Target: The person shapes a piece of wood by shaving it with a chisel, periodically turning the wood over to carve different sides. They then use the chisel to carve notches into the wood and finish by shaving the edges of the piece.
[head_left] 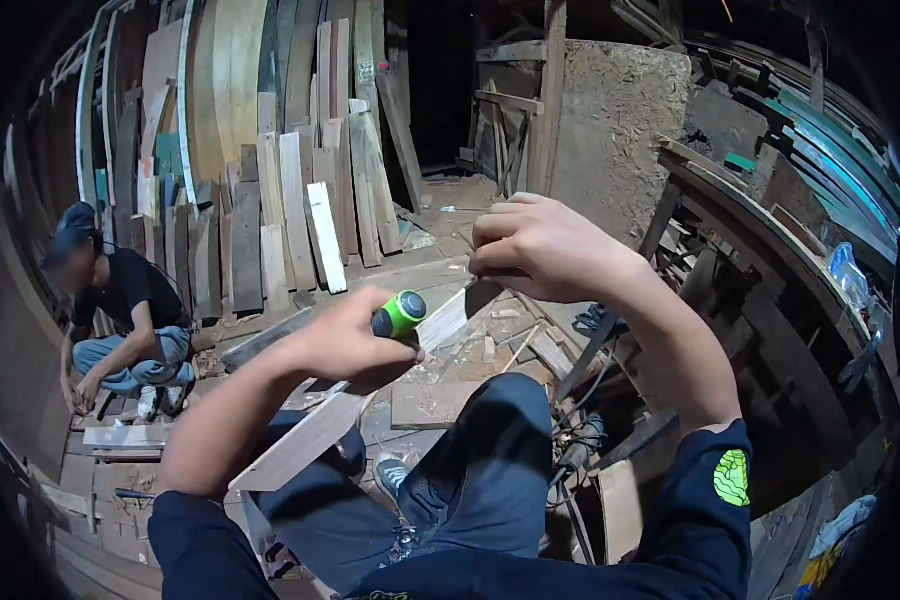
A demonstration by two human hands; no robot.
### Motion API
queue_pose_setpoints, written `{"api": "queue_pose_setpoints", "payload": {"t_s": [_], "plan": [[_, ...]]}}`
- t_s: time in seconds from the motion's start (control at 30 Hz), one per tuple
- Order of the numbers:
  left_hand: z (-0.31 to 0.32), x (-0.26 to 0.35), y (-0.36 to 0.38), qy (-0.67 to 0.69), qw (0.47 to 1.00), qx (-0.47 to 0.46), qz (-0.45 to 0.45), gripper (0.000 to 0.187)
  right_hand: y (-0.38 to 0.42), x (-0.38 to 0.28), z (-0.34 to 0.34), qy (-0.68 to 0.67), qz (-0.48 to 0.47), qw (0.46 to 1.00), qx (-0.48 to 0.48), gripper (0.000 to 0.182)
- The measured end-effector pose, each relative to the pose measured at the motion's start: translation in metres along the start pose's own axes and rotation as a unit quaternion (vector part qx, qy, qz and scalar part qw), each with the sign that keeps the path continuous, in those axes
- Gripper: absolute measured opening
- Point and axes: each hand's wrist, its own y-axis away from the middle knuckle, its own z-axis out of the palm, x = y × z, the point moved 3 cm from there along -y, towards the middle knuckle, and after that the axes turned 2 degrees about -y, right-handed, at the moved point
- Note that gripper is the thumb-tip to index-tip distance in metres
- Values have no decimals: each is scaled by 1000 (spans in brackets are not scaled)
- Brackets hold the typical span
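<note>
A long pale wooden board (300, 445) slants across my lap, from near my left elbow up to the far end under my right hand. My left hand (340, 340) lies over the middle of the board, closed around a green and black handle (403, 313) with a round grey end that points up toward me. The rest of that tool is hidden by the hand. My right hand (545, 245) is raised at the board's far end with its fingers curled together; I cannot tell what is between the fingertips.
Another person (130, 310) squats at the left near boards on the floor. Planks (295, 195) lean along the back wall. Wood scraps (550, 352) and shavings litter the floor ahead. At the right stands a wooden rack (740, 210), with cables (580, 440) below.
</note>
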Motion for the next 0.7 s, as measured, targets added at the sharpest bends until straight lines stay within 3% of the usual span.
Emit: {"api": "queue_pose_setpoints", "payload": {"t_s": [0.2,0.23,0.27,0.33,0.4,0.47,0.53,0.57,0.6,0.63,0.67,0.7], "plan": [[-10,-25,-15,-24,999,26,33,18,-19,4,2,142,46,988,-33,5],[-17,-27,-12,-36,994,66,84,19,-18,17,-1,159,70,984,-25,6],[-24,-33,-9,-67,984,117,120,22,-17,25,-6,127,127,984,-1,9],[-39,-37,-4,-85,975,161,128,24,-15,35,-18,34,179,982,-47,12],[-55,-57,-6,-133,956,220,141,20,-12,45,-5,-36,172,984,-40,14],[-71,-90,-10,-160,942,254,148,19,-9,55,18,-12,188,973,-135,20],[-84,-104,-5,-137,948,263,119,20,-10,65,49,9,287,912,-292,30],[-88,-118,-5,-132,943,279,125,20,-12,71,63,-5,276,896,-347,50],[-91,-134,-7,-127,938,294,131,21,-12,86,80,-5,265,897,-354,50],[-94,-144,-7,-119,940,293,129,22,-16,102,95,-118,244,937,-219,60],[-93,-154,-6,-116,939,299,122,22,-22,115,103,-229,219,945,-77,71],[-92,-162,-6,-92,943,300,112,23,-37,131,109,-379,287,879,-35,87]]}}
